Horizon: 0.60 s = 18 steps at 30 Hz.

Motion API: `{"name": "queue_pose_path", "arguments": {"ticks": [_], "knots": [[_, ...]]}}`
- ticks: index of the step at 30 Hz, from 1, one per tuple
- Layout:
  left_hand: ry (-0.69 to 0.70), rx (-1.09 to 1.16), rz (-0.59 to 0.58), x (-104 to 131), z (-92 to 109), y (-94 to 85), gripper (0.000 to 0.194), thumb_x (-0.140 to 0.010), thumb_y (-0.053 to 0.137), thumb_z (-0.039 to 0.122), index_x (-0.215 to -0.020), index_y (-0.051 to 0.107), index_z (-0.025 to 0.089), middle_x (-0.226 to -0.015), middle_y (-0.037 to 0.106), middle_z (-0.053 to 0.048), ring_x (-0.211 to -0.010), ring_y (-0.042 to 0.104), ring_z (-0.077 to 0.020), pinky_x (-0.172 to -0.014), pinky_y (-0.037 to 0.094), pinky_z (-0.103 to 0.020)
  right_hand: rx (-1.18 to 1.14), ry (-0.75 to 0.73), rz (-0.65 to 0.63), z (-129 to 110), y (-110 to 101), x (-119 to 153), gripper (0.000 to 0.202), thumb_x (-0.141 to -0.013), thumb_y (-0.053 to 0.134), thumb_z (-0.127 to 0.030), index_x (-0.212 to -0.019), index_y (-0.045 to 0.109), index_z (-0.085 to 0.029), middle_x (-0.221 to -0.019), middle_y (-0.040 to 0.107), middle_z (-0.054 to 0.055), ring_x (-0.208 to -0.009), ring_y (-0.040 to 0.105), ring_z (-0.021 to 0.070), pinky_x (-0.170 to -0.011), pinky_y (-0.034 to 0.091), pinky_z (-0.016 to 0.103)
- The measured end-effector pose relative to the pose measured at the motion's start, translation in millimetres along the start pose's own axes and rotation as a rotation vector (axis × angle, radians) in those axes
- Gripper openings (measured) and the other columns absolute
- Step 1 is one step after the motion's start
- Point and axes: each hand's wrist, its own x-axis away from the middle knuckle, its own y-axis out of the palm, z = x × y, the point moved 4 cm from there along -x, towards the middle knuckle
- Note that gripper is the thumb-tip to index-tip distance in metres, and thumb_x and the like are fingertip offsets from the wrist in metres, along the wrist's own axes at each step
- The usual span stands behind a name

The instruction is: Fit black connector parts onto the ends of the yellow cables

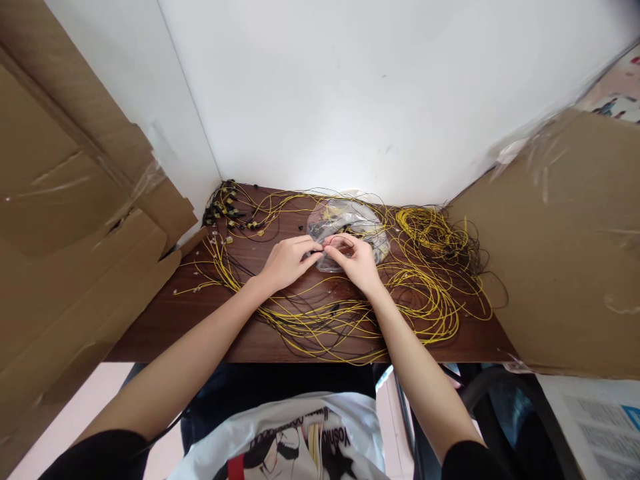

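Note:
My left hand (pixel 291 261) and my right hand (pixel 356 260) meet at the middle of the brown table (pixel 185 327). The fingertips of my left hand are pinched on a small dark piece. My right hand pinches a thin dark wire (pixel 344 237) that loops up over its fingers. Just behind my hands lies a clear plastic bag (pixel 350 217) with small parts inside. Long yellow and black wires (pixel 310 323) run under my forearms and curve round to the right.
Black connectors with yellow tags (pixel 227 203) are heaped at the back left. A tangled yellow wire bundle (pixel 430 230) lies at the back right. Cardboard sheets (pixel 65 200) flank the table, and a white wall (pixel 325 93) stands behind it.

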Motion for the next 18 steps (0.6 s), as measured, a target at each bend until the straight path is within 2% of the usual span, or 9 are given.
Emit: {"name": "queue_pose_path", "arguments": {"ticks": [5, 9, 14, 18], "knots": [[-0.013, -0.004, -0.008, 0.3, 0.2, 0.4, 0.022, -0.088, 0.047, 0.031, -0.094, 0.065, 0.02, -0.086, 0.064, -0.003, -0.076, 0.058, -0.0151, -0.069, 0.042, -0.025, 0.061, -0.005, -0.008, 1.3, -0.8, 0.0, 0.018, -0.078, 0.061, -0.035, -0.079, 0.066, -0.018, -0.083, 0.071, 0.005, -0.077, 0.065, 0.0192, -0.073, 0.049, 0.03], [-0.032, 0.011, -0.014, 0.3, 1.2, 0.2, 0.023, -0.089, 0.047, 0.031, -0.094, 0.065, 0.02, -0.085, 0.064, -0.003, -0.074, 0.058, -0.0146, -0.067, 0.041, -0.025, 0.013, 0.04, -0.003, 6.5, -1.3, -0.6, 0.02, -0.078, 0.062, -0.038, -0.074, 0.061, -0.018, -0.082, 0.071, 0.005, -0.077, 0.066, 0.0192, -0.072, 0.05, 0.03], [-0.039, 0.025, -0.025, 0.3, 2.3, 0.1, 0.023, -0.089, 0.047, 0.032, -0.095, 0.065, 0.02, -0.084, 0.064, -0.003, -0.071, 0.057, -0.014, -0.065, 0.04, -0.024, -0.127, 0.065, 0.011, 8.7, -0.3, -0.6, 0.022, -0.08, 0.059, -0.041, -0.078, 0.057, -0.019, -0.076, 0.07, 0.004, -0.073, 0.067, 0.0182, -0.073, 0.052, 0.031], [-0.027, 0.02, -0.018, 0.6, 2.2, 0.1, 0.022, -0.089, 0.047, 0.031, -0.095, 0.065, 0.02, -0.085, 0.064, -0.003, -0.073, 0.057, -0.0144, -0.066, 0.04, -0.025, -0.087, 0.037, 0.029, 6.0, -1.3, -0.9, 0.022, -0.078, 0.062, -0.039, -0.082, 0.061, -0.018, -0.081, 0.07, 0.005, -0.077, 0.066, 0.0184, -0.075, 0.051, 0.031]]}}
